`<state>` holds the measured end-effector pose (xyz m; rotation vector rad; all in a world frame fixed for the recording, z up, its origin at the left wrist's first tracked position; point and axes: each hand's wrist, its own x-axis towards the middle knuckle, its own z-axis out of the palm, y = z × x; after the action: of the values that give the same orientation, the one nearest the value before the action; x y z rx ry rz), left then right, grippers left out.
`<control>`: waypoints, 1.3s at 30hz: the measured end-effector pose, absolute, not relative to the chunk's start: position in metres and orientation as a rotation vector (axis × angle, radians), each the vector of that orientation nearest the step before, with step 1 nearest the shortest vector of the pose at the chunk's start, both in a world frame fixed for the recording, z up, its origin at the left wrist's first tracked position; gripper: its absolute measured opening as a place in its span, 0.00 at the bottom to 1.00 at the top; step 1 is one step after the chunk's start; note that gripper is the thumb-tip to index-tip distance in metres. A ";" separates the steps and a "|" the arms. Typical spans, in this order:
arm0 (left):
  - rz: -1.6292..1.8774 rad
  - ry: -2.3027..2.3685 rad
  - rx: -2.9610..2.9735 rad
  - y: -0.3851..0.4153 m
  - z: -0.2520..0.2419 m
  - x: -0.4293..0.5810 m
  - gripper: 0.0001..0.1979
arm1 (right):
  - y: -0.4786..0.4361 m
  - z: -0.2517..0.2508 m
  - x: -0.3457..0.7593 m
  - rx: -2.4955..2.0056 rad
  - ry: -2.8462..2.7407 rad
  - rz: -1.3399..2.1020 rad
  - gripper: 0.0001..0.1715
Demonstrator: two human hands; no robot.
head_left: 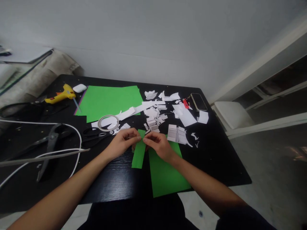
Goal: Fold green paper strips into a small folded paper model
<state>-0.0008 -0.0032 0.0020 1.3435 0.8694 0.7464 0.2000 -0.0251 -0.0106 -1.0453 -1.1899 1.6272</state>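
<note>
Left grip and right grip, both pinched closed, hold a green strip — between them, extending bodyward.

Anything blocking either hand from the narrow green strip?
Nothing visible. The left hand pinches the green strip near its far end; the right hand has its fingertips at the strip's right edge, no other object showing between.
</note>
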 end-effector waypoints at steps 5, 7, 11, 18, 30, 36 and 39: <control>0.724 0.864 1.330 -0.003 0.001 -0.001 0.10 | -0.025 -0.010 0.200 -1.046 -1.242 1.578 0.16; 0.713 0.869 1.328 -0.004 0.001 -0.001 0.11 | -0.025 -0.009 0.200 -1.050 -1.250 1.578 0.17; 0.720 0.870 1.332 -0.004 0.001 0.000 0.11 | -0.025 -0.009 0.201 -1.066 -1.269 1.571 0.16; 0.715 0.882 1.351 -0.005 -0.002 -0.001 0.12 | -0.026 -0.010 0.201 -1.062 -1.275 1.569 0.15; 0.697 0.849 1.411 -0.007 0.003 0.002 0.10 | -0.025 -0.012 0.202 -1.088 -1.322 1.581 0.14; 0.714 0.866 1.418 -0.008 0.000 0.000 0.10 | -0.025 -0.012 0.202 -1.057 -1.317 1.629 0.16; 0.717 0.862 1.417 -0.008 -0.001 0.000 0.10 | -0.025 -0.012 0.202 -1.042 -1.319 1.634 0.15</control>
<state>-0.0004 -0.0083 -0.0011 1.4171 0.8624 0.7170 0.2018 -0.0253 -0.0116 -1.0423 -1.3189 1.6342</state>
